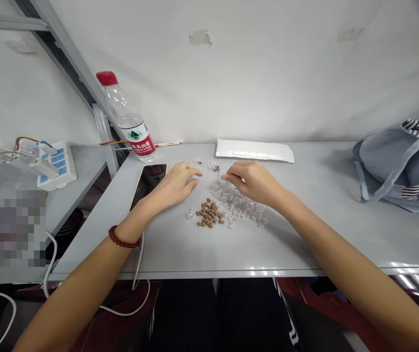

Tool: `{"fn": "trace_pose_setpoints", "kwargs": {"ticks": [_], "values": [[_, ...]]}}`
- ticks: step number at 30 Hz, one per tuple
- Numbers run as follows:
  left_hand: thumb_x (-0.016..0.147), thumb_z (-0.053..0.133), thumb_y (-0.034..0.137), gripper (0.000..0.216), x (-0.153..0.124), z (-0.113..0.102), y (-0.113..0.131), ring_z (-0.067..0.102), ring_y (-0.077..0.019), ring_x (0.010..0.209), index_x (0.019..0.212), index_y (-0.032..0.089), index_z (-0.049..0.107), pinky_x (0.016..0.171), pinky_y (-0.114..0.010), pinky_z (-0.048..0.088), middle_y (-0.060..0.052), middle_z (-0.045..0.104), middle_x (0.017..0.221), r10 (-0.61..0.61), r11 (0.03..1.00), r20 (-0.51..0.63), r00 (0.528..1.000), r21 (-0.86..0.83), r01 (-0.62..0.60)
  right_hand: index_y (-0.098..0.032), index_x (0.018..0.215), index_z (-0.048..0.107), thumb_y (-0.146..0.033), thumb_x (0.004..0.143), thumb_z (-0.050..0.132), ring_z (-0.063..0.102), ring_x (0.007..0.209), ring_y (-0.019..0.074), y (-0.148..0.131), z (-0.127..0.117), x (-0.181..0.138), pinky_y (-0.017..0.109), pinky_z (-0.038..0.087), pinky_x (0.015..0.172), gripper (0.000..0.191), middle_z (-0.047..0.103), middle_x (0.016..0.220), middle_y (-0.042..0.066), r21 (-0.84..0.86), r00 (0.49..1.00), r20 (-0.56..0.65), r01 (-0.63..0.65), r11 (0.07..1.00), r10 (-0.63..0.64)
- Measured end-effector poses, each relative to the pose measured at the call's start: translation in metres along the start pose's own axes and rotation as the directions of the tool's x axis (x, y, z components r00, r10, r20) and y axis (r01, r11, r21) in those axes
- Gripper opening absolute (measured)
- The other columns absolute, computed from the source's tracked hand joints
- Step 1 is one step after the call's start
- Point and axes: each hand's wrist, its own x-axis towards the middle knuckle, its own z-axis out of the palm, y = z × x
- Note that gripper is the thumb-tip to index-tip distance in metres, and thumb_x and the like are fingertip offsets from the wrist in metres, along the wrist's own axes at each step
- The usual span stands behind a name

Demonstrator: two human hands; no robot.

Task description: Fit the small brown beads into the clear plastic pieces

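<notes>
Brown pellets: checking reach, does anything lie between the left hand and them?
Nothing visible stands between the left hand and the brown pellets. A small clear piece sits left of the pellets, off that line.

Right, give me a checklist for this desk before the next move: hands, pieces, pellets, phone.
Left hand free of any piece: cannot tell, the fingers hide what is beneath them.
Right hand free of any piece: cannot tell, its fingertips are among small clear bits.
Brown pellets in one pile, clear of both hands: ok.
Clear plastic pieces all in one group: not ok, one lies left of the pellets.
Phone lying apart from the pieces: ok.
Water bottle upright and capped: ok.
</notes>
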Motion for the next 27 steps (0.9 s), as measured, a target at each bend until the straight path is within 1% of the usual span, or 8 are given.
{"fn": "trace_pose_setpoints", "kwargs": {"ticks": [3, 6, 9, 13, 18, 21, 24, 27], "values": [[0.083, 0.049, 0.021, 0.034, -0.002, 0.0, -0.014, 0.055, -0.0257, 0.107, 0.113, 0.018, 0.064, 0.096, -0.039, 0.041, -0.011, 0.06, 0.111, -0.013, 0.998, 0.11, 0.994, 0.07, 0.005, -0.016, 0.066, 0.056, -0.023, 0.094, 0.044, 0.039, 0.054, 0.0119, 0.003, 0.004, 0.0, 0.027, 0.026, 0.055, 0.031, 0.049, 0.06, 0.001, 0.007, 0.999, 0.005, -0.042, 0.999, 0.042], [0.082, 0.052, 0.021, 0.024, -0.001, 0.0, -0.015, 0.06, -0.024, 0.096, 0.101, 0.016, 0.067, 0.091, -0.037, 0.044, -0.01, 0.065, 0.102, -0.036, 0.999, 0.15, 0.988, 0.034, 0.032, -0.016, 0.067, 0.056, -0.023, 0.094, 0.043, 0.038, 0.054, 0.0121, -0.002, 0.011, 0.0, 0.028, 0.026, 0.054, 0.031, 0.048, 0.059, 0.001, -0.019, 0.999, 0.024, -0.025, 1.0, 0.026], [0.077, 0.061, 0.023, 0.017, 0.0, -0.001, -0.008, 0.062, -0.0232, 0.087, 0.09, 0.016, 0.068, 0.084, -0.035, 0.047, -0.009, 0.069, 0.095, -0.071, 0.996, 0.166, 0.983, -0.032, 0.078, -0.014, 0.076, 0.061, -0.021, 0.094, 0.042, 0.044, 0.06, 0.0134, -0.008, 0.017, 0.0, 0.028, 0.031, 0.059, 0.028, 0.054, 0.066, 0.004, -0.017, 0.999, 0.041, 0.028, 0.999, -0.027], [0.075, 0.058, 0.015, 0.014, -0.002, -0.005, 0.0, 0.065, -0.0212, 0.08, 0.084, 0.016, 0.069, 0.076, -0.032, 0.049, -0.007, 0.071, 0.084, -0.114, 0.976, 0.213, 0.97, -0.158, 0.149, -0.01, 0.088, 0.065, -0.016, 0.094, 0.042, 0.049, 0.067, 0.0148, -0.015, 0.023, -0.001, 0.029, 0.036, 0.067, 0.024, 0.06, 0.075, 0.007, 0.016, 0.992, 0.09, 0.083, 0.996, -0.084], [0.072, 0.068, 0.022, 0.019, -0.005, -0.01, 0.013, 0.068, -0.0197, 0.084, 0.091, 0.016, 0.067, 0.081, -0.032, 0.052, -0.004, 0.073, 0.085, -0.143, 0.849, 0.129, 0.981, -0.494, 0.189, -0.009, 0.092, 0.065, -0.023, 0.095, 0.045, 0.048, 0.069, 0.0154, -0.02, 0.022, -0.003, 0.027, 0.036, 0.063, 0.024, 0.057, 0.075, 0.007, 0.104, 0.997, 0.043, 0.058, 0.993, -0.063], [0.068, 0.075, 0.024, 0.027, -0.007, -0.012, 0.021, 0.069, -0.0195, 0.083, 0.091, 0.017, 0.061, 0.082, -0.033, 0.053, -0.004, 0.074, 0.085, -0.155, 0.736, 0.025, 0.988, -0.664, 0.133, -0.011, 0.089, 0.065, -0.027, 0.095, 0.045, 0.048, 0.066, 0.0135, -0.024, 0.018, -0.004, 0.027, 0.036, 0.062, 0.026, 0.058, 0.074, 0.005, 0.272, 0.999, 0.024, 0.026, 0.962, -0.034], [0.067, 0.077, 0.024, 0.024, -0.01, -0.012, 0.029, 0.07, -0.0201, 0.083, 0.084, 0.016, 0.061, 0.082, -0.033, 0.055, -0.004, 0.074, 0.084, -0.157, 0.684, -0.073, 0.985, -0.727, 0.056, -0.014, 0.081, 0.064, -0.036, 0.096, 0.042, 0.05, 0.065, 0.0117, -0.027, 0.013, -0.004, 0.026, 0.037, 0.063, 0.034, 0.062, 0.074, 0.004, 0.573, 0.994, 0.076, -0.107, 0.812, 0.078], [0.068, 0.077, 0.025, 0.019, -0.014, -0.008, 0.035, 0.07, -0.0187, 0.077, 0.079, 0.015, 0.064, 0.079, -0.031, 0.057, -0.002, 0.073, 0.077, -0.153, 0.712, -0.194, 0.969, -0.702, -0.028, -0.015, 0.08, 0.064, -0.044, 0.092, 0.047, 0.052, 0.067, 0.0115, -0.028, 0.012, -0.005, 0.027, 0.039, 0.063, 0.037, 0.065, 0.077, 0.004, 0.811, 0.972, 0.179, -0.232, 0.537, 0.15]]}}
